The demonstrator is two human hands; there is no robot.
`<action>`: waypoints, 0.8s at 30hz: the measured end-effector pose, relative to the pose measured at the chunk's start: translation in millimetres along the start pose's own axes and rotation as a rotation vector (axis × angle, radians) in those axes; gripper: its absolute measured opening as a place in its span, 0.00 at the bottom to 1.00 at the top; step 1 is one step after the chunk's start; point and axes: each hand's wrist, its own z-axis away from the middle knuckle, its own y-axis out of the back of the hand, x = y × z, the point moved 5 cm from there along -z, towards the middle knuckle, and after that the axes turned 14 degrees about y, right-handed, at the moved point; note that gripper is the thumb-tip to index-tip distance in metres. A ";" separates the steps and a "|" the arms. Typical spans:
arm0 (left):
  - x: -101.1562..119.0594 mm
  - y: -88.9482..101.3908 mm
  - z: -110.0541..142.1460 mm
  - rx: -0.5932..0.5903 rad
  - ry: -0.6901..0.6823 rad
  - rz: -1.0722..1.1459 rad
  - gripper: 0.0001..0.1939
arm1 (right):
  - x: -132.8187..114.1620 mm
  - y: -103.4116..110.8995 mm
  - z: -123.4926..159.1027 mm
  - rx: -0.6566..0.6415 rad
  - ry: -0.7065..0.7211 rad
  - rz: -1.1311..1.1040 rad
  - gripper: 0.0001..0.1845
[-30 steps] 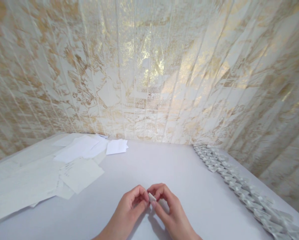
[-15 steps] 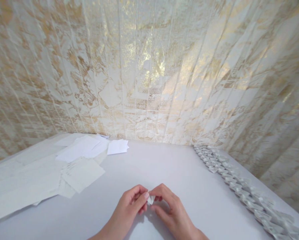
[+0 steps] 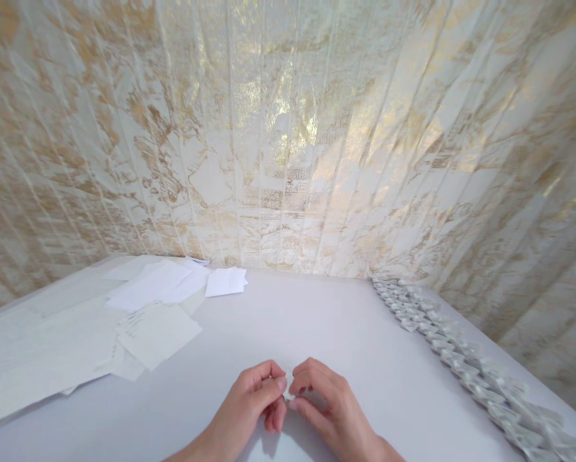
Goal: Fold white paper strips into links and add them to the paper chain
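Observation:
A small folded piece of white paper (image 3: 289,393) is between my two hands, over the near middle of the table. My left hand (image 3: 256,398) pinches its left side between thumb and index finger, with the other fingers curled beneath. From the other side, my right hand (image 3: 322,396) has thumb and fingertips closed on the paper's right edge. The fingers cover most of the piece, so its exact shape is hidden.
Loose white paper sheets (image 3: 52,346) spread over the left of the table (image 3: 307,327). A small stack of paper squares (image 3: 226,282) lies at the back. Rows of folded paper pieces (image 3: 465,366) run along the right edge. A gold-patterned curtain (image 3: 288,141) hangs behind.
The folded paper has turned between my fingers and shows less of itself. My right hand's fingers opened off it, then closed at its edge. The sheets and rows stayed put.

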 end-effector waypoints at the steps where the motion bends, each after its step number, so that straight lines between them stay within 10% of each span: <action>1: -0.1 -0.1 -0.5 -0.008 -0.002 -0.014 0.21 | 2.7 -0.6 0.5 0.010 -0.059 -0.029 0.07; 7: -2.1 -0.8 -1.3 -0.053 -0.041 -0.091 0.20 | 16.1 -5.8 6.8 0.079 -0.353 -0.253 0.18; 24: -4.0 -2.8 4.8 -0.045 -0.149 -0.251 0.19 | 9.0 -8.2 4.2 0.096 -0.344 -0.346 0.15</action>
